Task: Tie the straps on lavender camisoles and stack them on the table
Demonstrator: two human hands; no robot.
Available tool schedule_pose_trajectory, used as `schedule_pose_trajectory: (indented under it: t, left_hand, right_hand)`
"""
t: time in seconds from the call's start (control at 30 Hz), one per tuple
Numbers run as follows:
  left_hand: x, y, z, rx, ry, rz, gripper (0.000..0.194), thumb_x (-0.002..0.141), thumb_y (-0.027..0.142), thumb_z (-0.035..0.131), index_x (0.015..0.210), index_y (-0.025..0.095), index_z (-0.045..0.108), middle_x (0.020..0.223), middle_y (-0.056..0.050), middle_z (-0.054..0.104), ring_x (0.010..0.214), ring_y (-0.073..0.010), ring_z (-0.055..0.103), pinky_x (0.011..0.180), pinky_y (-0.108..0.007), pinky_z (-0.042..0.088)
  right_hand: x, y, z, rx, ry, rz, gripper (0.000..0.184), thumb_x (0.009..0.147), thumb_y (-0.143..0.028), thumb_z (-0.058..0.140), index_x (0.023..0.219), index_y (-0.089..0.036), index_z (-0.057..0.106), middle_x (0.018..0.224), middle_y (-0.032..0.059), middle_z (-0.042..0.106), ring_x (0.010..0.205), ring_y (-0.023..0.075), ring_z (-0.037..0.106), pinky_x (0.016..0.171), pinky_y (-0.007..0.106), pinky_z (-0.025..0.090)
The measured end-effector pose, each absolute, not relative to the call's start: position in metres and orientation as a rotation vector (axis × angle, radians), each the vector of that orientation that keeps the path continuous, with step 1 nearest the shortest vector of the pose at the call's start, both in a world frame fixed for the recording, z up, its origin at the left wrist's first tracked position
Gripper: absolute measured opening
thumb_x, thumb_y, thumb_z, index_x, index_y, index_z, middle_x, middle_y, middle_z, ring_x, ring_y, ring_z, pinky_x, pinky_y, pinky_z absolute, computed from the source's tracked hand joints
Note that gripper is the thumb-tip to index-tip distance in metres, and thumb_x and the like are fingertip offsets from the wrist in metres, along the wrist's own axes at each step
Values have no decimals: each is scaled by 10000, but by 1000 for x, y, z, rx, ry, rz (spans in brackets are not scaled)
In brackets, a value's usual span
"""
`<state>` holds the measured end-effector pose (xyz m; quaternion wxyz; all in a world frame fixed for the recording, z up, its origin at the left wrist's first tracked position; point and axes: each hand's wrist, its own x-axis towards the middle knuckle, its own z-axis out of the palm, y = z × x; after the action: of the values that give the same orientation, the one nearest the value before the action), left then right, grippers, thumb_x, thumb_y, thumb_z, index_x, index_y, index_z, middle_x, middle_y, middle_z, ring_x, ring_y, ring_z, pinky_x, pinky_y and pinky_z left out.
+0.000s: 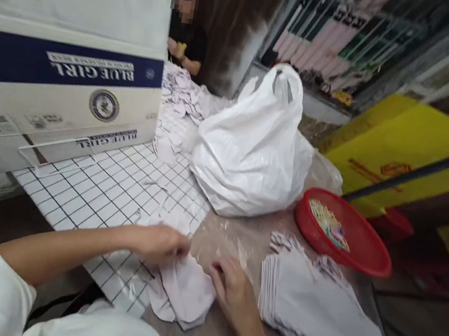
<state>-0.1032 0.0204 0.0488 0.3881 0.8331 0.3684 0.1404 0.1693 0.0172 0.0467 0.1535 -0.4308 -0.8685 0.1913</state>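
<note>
A small stack of pale lilac-white cut fabric pieces (187, 293) with rounded ends lies on the near part of the table. My left hand (163, 244) is over its upper end, fingers curled down and closed on the fabric; the fingertips are partly hidden and blurred. At the stack's right edge is my right hand (234, 290), loosely bent, with a gap between thumb and fingers and nothing visible in it. Beyond my left hand, more loose white fabric (166, 213) lies crumpled on the gridded sheet.
A large Blue Girl carton (64, 74) stands at left. A full white plastic bag (257, 150) sits mid-table. To the right are a red basin (365, 247) with small coloured bits and a thick pile of folded fabric (321, 308). Another person (188, 43) sits behind scattered fabric pieces (180, 93).
</note>
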Motion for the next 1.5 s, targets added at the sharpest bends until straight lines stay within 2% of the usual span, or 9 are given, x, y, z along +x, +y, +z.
schedule_pose_trajectory:
  t: [0.07, 0.17, 0.33, 0.53, 0.73, 0.9, 1.17, 1.33, 1.5]
  left_hand:
    - [-122, 31, 57, 2149, 1123, 458, 184, 884, 211, 526, 1023, 178, 642, 1023, -91, 672, 864, -203, 610, 740, -298, 474]
    - [-141, 51, 49, 2278, 1138, 413, 305, 868, 320, 616, 1127, 158, 611, 1102, -123, 627, 1005, -259, 556, 852, -364, 461]
    - [-120, 63, 23, 2447, 1013, 407, 420, 887, 298, 617, 1281, 170, 554, 1263, -150, 571, 1126, -289, 484, 935, -416, 433]
    - [-74, 83, 17, 2501, 783, 302, 233, 826, 262, 687, 1044, 182, 683, 1072, -115, 630, 961, -265, 514, 861, -372, 410]
    - [-66, 86, 12, 2422, 632, 166, 29, 792, 177, 658, 811, 196, 671, 838, -46, 650, 866, -222, 554, 805, -334, 362]
    - [-71, 83, 18, 2427, 641, 184, 169, 847, 205, 601, 981, 220, 703, 906, -44, 668, 878, -217, 554, 824, -342, 343]
    - [-69, 77, 16, 2471, 663, 123, 184, 858, 316, 648, 1005, 213, 690, 984, -71, 634, 939, -234, 526, 845, -346, 352]
    - [-60, 78, 16, 2487, 704, 54, 92, 790, 221, 658, 872, 182, 645, 943, -74, 627, 925, -238, 524, 822, -341, 364]
    - [-64, 81, 40, 2340, 648, 95, 61, 795, 238, 590, 780, 179, 586, 907, -71, 632, 895, -231, 529, 845, -347, 398]
  right_hand:
    - [163, 10, 44, -1301, -2468, 623, 51, 942, -272, 540, 948, -236, 576, 944, 73, 644, 912, 247, 612, 799, 382, 502]
    - [159, -1, 32, -1398, -2459, 741, 255, 867, -328, 685, 1073, -228, 574, 1054, 84, 626, 997, 264, 593, 855, 407, 504]
    - [172, -14, 22, -1478, -2376, 827, 263, 844, -343, 712, 1040, -219, 588, 1008, 71, 619, 944, 239, 598, 829, 381, 512]
    - [212, -37, 30, -1604, -2257, 965, 179, 834, -320, 701, 936, -219, 595, 949, 50, 629, 905, 222, 603, 805, 354, 506]
    - [228, -61, 35, -1617, -2210, 1191, 241, 782, -361, 757, 904, -225, 600, 846, 3, 624, 821, 195, 592, 781, 329, 493]
    - [227, -60, 38, -1617, -2127, 1171, 330, 777, -323, 767, 1053, -226, 616, 931, 18, 624, 859, 188, 595, 800, 318, 497]
    - [232, -66, 33, -1568, -2333, 1106, 321, 742, -379, 810, 976, -234, 644, 975, 28, 611, 959, 224, 574, 847, 343, 480]
    - [232, -69, 32, -1501, -2413, 1159, 325, 668, -352, 880, 877, -230, 664, 927, 17, 581, 955, 221, 563, 834, 323, 470]
    - [233, -70, 36, -1418, -2372, 1125, 108, 780, -241, 782, 784, -214, 678, 988, 51, 584, 1016, 224, 545, 892, 345, 468]
